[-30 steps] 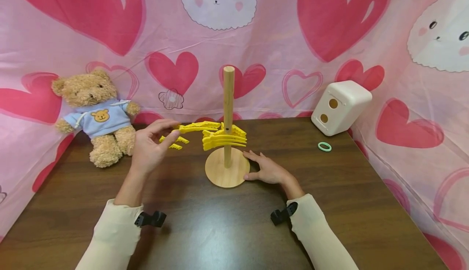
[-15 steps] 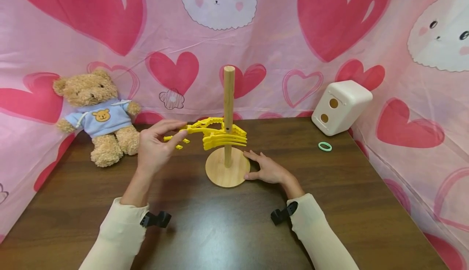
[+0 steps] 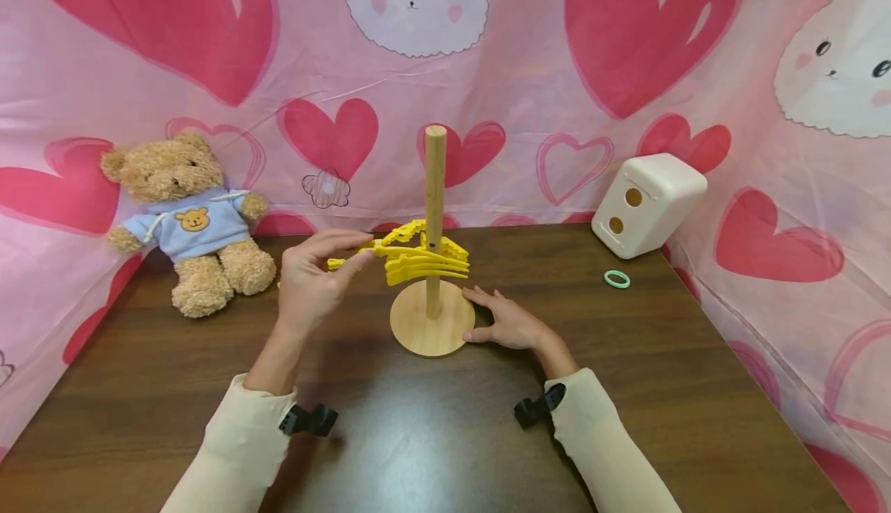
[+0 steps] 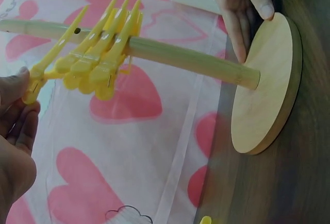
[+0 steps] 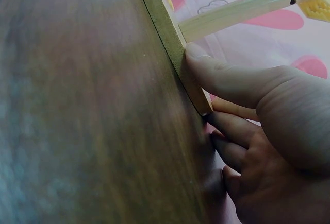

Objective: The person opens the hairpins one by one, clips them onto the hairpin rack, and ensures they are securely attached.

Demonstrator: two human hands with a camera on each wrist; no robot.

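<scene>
My left hand (image 3: pixel 309 277) pinches the rear end of a yellow alligator hair clip (image 4: pixel 58 47) between thumb and fingers. Its jaws are spread, with one arm crossing in front of the wooden post (image 3: pixel 435 180) in the left wrist view. Several yellow hair clips (image 3: pixel 426 267) are bunched on the post just below it. The post rises upright from a round wooden base (image 3: pixel 421 333). At the base's right edge lies my right hand (image 3: pixel 511 321), thumb and fingertips touching the rim with the fingers extended. Another yellow clip (image 3: pixel 336 263) shows partly behind my left hand.
A teddy bear (image 3: pixel 188 223) in a blue top sits at the back left of the brown table (image 3: pixel 411 436). A white box (image 3: pixel 650 203) with round holes stands at the back right, a mint green ring (image 3: pixel 616 278) in front of it. Pink heart-printed cloth hangs behind.
My left hand has moved right, bringing the clip to the post. The clip's jaws have spread apart. My right hand has stayed at the base.
</scene>
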